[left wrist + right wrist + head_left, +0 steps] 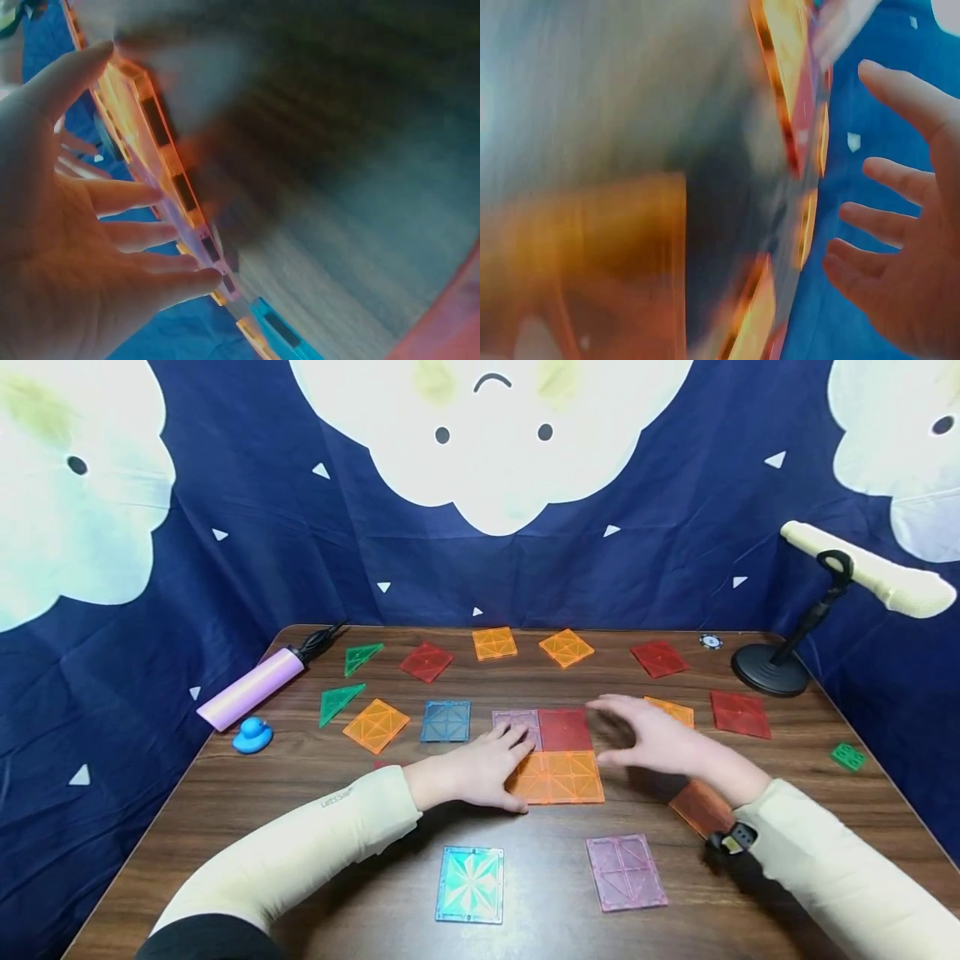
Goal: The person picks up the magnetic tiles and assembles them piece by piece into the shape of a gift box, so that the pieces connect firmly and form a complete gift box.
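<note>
Four translucent magnetic tiles lie edge to edge as a square block mid-table: a purple tile (517,717) and a red tile (564,731) at the back, two orange tiles (573,778) in front. My left hand (486,770) is at the block's left side, its spread fingers over the purple tile and the left orange one. In the left wrist view its fingertips (214,280) come right up to the tile edges. To the right of the block hovers my right hand (651,735), fingers apart and holding nothing. A separate orange tile (678,712) is partly hidden behind it.
Nearer me lie a shiny turquoise tile (470,885) and a purple tile (626,872). An orange-red tile (697,807) sits under my right wrist. A blue tile (446,721), green triangles (341,702), a blue duck (252,735), a lilac cylinder (255,687) and a black stand (772,668) surround them.
</note>
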`<state>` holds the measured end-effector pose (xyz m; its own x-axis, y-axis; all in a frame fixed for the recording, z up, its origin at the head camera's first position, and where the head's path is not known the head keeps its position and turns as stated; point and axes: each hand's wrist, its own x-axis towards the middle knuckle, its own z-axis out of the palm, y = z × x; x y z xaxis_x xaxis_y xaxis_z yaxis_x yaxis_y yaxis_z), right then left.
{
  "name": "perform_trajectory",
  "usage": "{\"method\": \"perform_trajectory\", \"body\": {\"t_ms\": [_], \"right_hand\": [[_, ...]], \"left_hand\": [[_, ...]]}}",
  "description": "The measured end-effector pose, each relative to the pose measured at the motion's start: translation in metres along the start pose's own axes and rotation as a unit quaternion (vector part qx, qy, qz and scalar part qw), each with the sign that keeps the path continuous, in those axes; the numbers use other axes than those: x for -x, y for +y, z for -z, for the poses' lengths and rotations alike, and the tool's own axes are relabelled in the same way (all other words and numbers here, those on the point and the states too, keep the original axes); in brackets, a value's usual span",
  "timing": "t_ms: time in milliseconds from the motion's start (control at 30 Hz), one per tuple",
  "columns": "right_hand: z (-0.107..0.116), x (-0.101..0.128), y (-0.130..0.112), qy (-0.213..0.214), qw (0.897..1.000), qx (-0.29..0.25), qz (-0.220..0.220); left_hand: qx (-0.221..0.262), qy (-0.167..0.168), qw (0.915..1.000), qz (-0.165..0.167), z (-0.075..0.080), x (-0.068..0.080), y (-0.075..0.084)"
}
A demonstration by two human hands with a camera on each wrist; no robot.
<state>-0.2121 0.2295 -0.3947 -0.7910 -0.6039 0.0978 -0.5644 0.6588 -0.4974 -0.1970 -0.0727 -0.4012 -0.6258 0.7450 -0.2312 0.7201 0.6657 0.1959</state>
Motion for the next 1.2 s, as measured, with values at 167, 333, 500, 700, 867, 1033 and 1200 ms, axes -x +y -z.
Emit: {"method": "perform_trajectory", "body": {"t_ms": [167, 333, 500, 700, 867, 1033, 1200], "right_hand": [[0.022, 0.015, 0.034, 0.029, 0.998, 0.031, -0.051], [0.028, 0.030, 0.057, -0.002, 0.993, 0.057, -0.102], [0.027, 0.033, 0.059, -0.023, 0.991, 0.074, -0.110], [0.018, 0.024, 0.047, -0.015, 0.995, 0.070, -0.075], [0.006, 0.013, 0.032, -0.014, 0.998, 0.059, -0.029], [0.000, 0.002, 0.023, -0.023, 0.998, 0.053, -0.003], [-0.005, -0.006, 0.022, -0.036, 0.998, 0.054, -0.004]], "left_hand": [[-0.025, 0.005, 0.9997, -0.007, -0.005, -0.003, 0.004], [-0.012, 0.000, 0.9999, -0.001, -0.006, -0.004, 0.007], [0.006, 0.006, 1.0000, -0.003, -0.006, -0.005, 0.006], [0.011, 0.007, 0.9999, -0.006, -0.004, -0.003, 0.004], [0.011, 0.000, 0.9999, 0.004, -0.003, 0.000, 0.004], [0.004, 0.004, 1.0000, 0.002, -0.004, 0.000, 0.003], [0.011, -0.001, 0.9999, 0.006, -0.004, 0.000, 0.002]]}}
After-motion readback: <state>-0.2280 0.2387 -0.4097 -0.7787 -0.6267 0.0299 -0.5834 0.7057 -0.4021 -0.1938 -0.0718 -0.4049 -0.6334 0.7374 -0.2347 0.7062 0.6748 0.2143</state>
